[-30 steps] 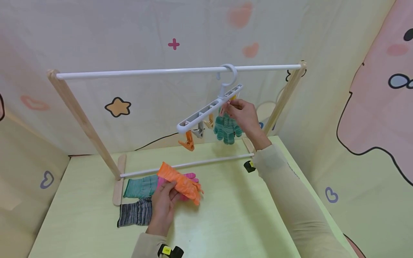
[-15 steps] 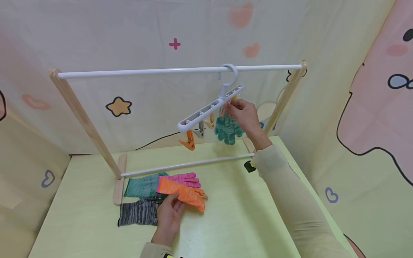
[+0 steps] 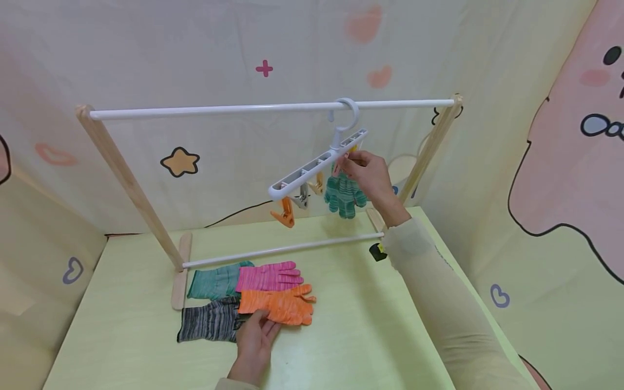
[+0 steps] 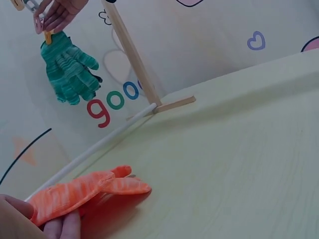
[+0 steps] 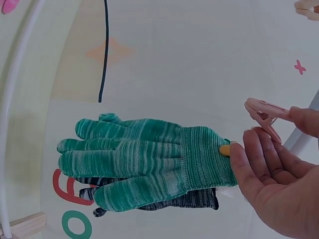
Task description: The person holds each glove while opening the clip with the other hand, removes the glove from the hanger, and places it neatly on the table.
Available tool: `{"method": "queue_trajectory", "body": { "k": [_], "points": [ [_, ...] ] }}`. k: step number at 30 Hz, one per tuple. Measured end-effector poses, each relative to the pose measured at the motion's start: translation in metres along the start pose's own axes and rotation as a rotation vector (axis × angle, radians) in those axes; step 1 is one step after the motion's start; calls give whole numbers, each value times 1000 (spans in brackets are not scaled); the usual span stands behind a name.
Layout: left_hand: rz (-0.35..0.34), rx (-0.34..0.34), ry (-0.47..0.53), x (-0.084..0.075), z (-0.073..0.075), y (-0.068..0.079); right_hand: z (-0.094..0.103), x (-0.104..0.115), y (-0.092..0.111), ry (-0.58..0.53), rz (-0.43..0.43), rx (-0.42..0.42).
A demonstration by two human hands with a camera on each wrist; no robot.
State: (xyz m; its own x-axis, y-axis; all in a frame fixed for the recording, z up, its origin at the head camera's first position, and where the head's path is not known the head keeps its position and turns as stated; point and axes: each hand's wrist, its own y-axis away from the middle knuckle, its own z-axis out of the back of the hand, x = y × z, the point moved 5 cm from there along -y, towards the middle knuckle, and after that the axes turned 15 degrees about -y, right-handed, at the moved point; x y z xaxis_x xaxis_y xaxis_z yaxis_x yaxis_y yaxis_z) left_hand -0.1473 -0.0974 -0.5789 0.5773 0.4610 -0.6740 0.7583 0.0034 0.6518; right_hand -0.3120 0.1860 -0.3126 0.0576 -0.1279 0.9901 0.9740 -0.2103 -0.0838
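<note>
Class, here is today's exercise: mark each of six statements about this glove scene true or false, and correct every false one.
1. The left hand holds the orange glove. True.
2. The white hanger hooks over the lower rail. False: the white hanger hooks over the upper rail.
3. The right hand pinches a pink clip. True.
4. The pink glove hangs in the air. False: the pink glove lies on the table.
5. In the right wrist view, the hanging green glove partly covers a dark striped glove. True.
6. The orange clip grips a glove. False: the orange clip holds nothing.
</note>
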Motion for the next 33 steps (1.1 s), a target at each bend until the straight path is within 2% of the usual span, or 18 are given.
{"method": "queue_trajectory", "body": {
  "k": [6,14,25,30,33],
  "points": [
    [16,3,-53,2,5,-1,1,-1,-1,-16,-20,-7],
    [58,68,-50,2,11,2,0,-1,-1,-16,1,0],
    [102,53,-90,11,13,9,1,-4,-2,-37,11,15],
    [100,66,-177,13,17,7,1,-5,-3,-31,4,11],
    [103,120,-265,14,19,6,1,-6,-3,-26,8,10]
  ]
}}
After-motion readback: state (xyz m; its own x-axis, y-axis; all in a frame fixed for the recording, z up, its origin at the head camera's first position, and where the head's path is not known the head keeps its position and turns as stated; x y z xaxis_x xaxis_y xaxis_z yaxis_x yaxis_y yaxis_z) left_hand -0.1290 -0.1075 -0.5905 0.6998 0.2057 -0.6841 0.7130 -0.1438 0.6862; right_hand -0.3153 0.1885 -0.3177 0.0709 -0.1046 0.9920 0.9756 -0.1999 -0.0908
